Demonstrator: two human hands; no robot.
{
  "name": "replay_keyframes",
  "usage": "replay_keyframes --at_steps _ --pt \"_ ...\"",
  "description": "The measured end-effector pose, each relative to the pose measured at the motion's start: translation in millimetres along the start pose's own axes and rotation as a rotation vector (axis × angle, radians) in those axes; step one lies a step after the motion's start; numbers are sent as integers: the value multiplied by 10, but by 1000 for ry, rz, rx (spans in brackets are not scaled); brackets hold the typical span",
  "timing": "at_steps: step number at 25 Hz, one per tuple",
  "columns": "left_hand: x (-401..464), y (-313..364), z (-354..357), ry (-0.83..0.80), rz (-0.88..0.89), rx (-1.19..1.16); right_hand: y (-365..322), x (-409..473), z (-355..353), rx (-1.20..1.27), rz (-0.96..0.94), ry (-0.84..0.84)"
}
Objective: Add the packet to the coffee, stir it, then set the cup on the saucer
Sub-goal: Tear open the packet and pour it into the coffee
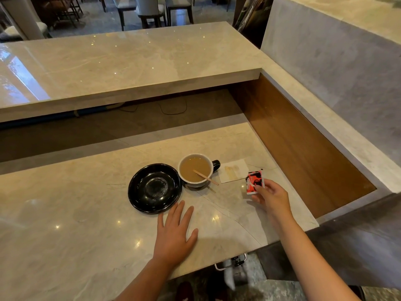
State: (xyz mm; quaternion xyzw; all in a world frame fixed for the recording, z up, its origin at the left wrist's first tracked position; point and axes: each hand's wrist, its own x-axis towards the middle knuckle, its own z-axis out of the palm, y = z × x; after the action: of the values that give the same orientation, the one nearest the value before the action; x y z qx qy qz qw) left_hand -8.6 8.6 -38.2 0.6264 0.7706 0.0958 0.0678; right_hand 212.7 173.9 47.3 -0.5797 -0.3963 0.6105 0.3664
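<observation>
Pinching red packet (254, 182) in right hand (273, 198); left hand (173, 235) flat, empty; stirrer (205, 177) in coffee cup (196, 170), beside black saucer (154, 187).

The cup (196, 171) is white inside with a dark outer wall and a dark handle pointing right; it stands upright on the bench, filled well up with pale brown, milky coffee (195, 168). A thin wooden stirrer (205, 177) leans in the coffee, its upper end resting on the near right rim and jutting out past it. The saucer (155, 188), black and glossy, lies flat just left of the cup, empty, its rim about touching the cup's wall. The packet (254, 182), small, red and black with white edges, is held up off the bench to the right of the cup.
</observation>
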Motion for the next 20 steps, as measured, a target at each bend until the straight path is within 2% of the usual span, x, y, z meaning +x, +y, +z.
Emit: replay_keyframes --at_steps 3,5,9,14,20 --pt "4 1 -4 -7 -4 2 -172 -84 297 59 -55 -110" --pt "-4 -5 -10 -2 1 -9 -296 -60 489 -9 -145 -98" --pt "-10 5 -2 12 4 -41 -484 23 728 -347 -405 -35" --pt "-1 16 -3 13 -2 -53 -571 96 912 -762 -766 -112" --pt "1 16 -14 8 -7 -36 -617 123 982 -971 -977 -132"
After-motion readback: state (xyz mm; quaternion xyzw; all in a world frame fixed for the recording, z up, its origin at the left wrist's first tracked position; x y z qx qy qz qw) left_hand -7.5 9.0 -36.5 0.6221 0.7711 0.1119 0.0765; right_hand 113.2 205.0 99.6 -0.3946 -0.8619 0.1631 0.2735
